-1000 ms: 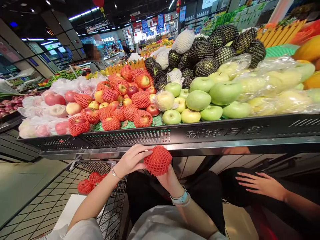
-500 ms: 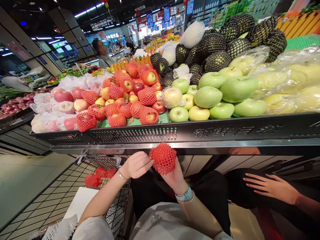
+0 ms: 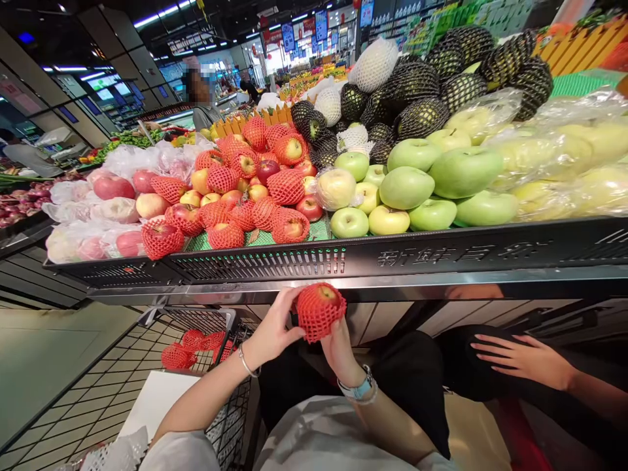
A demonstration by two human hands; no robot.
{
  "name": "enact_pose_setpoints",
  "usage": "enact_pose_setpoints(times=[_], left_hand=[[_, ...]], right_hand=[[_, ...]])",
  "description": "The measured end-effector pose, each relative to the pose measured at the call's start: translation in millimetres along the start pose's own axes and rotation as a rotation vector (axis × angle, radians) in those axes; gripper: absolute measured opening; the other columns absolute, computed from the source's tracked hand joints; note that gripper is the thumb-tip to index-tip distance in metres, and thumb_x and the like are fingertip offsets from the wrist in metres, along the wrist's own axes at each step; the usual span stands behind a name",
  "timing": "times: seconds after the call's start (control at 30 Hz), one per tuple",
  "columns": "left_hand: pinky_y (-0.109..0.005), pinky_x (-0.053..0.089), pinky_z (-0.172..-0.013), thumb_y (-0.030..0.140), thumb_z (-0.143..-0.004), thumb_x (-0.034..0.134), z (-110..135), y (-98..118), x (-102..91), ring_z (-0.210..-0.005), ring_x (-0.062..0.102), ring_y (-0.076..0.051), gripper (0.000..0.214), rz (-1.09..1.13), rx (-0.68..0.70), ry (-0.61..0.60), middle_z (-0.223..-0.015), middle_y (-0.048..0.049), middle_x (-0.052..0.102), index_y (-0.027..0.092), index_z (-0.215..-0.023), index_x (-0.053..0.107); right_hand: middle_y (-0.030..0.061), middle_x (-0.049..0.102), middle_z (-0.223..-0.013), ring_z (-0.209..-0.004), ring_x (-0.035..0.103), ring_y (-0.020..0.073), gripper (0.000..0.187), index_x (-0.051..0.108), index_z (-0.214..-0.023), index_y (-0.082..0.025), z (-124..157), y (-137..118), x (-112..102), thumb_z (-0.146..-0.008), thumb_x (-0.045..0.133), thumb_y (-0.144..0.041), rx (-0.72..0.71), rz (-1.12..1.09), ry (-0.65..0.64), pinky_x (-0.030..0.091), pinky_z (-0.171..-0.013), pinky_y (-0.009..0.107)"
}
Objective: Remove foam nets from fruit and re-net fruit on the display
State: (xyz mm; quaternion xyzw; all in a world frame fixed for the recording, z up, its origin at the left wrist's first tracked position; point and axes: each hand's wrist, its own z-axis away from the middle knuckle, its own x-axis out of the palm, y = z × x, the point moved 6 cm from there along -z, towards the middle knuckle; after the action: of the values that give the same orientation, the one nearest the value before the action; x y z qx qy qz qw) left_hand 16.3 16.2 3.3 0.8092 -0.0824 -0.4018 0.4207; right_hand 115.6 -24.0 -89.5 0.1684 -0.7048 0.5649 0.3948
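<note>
I hold an apple in a red foam net (image 3: pixel 320 311) in front of the black shelf edge (image 3: pixel 441 252), just below the fruit display. My left hand (image 3: pixel 272 333), with a bracelet at the wrist, grips the net's left side with fingers curled at its rim. Under the apple, my right hand (image 3: pixel 338 347), with a watch at the wrist, cups it from below. The net's open end faces up and shows the apple's red and yellow top.
A shopping cart (image 3: pixel 98 392) at lower left holds several netted apples (image 3: pixel 189 350). The display carries netted red apples (image 3: pixel 245 190), green apples (image 3: pixel 407 190), bagged fruit (image 3: pixel 564 157) and dark netted fruit (image 3: pixel 426 85). Another person's hand (image 3: pixel 524 360) rests at lower right. A person (image 3: pixel 201 98) stands far behind.
The netted apple has turned so its open end faces up and shows the fruit. My left hand has shifted up to the net's rim. The view moved slightly.
</note>
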Motion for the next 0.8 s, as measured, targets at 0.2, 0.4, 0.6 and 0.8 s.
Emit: enact_pose_setpoints(times=[0.2,0.4,0.6,0.8], left_hand=[[-0.054,0.038,-0.105,0.06,-0.064,0.075,3,-21,13.7,-0.123,0.048,-0.034,0.093,0.128,-0.078,0.13,-0.132,-0.0173,0.042,0.022,-0.133,0.026],[-0.051,0.038,-0.106,0.05,-0.053,0.087,13,-35,22.0,-0.119,0.053,-0.033,0.094,0.36,-0.144,0.174,-0.127,-0.0133,0.051,0.023,-0.127,0.036],[-0.046,0.042,-0.105,0.044,-0.061,0.084,12,-23,27.6,-0.122,0.054,-0.03,0.086,0.64,-0.14,0.142,-0.131,-0.01,0.053,0.029,-0.131,0.037],[-0.041,0.041,-0.107,0.052,-0.052,0.086,11,-32,34.1,-0.124,0.052,-0.03,0.098,0.72,-0.148,0.112,-0.133,-0.0079,0.052,0.033,-0.134,0.036]], right_hand=[[0.0036,0.032,-0.153,-0.143,0.03,0.0235,0.065,0.032,-0.144,-0.032,6,-14,17,-0.088,0.047,-0.061,-0.137,0.319,-0.158,0.027,-0.118,0.044],[0.0021,0.039,-0.146,-0.142,0.029,0.0241,0.036,0.05,-0.124,-0.034,6,-62,17,-0.091,0.052,-0.046,-0.505,0.517,-0.073,0.021,-0.118,0.05],[0.0045,0.059,-0.114,-0.122,0.049,0.024,0.014,0.059,-0.1,-0.029,4,-73,19,-0.088,0.06,-0.037,-0.676,0.673,-0.283,0.039,-0.106,0.047],[0.0026,0.065,-0.102,-0.11,0.057,0.0201,0.011,0.055,-0.09,-0.026,4,-80,26,-0.09,0.055,-0.016,-0.665,0.71,-0.274,0.047,-0.094,0.04]])
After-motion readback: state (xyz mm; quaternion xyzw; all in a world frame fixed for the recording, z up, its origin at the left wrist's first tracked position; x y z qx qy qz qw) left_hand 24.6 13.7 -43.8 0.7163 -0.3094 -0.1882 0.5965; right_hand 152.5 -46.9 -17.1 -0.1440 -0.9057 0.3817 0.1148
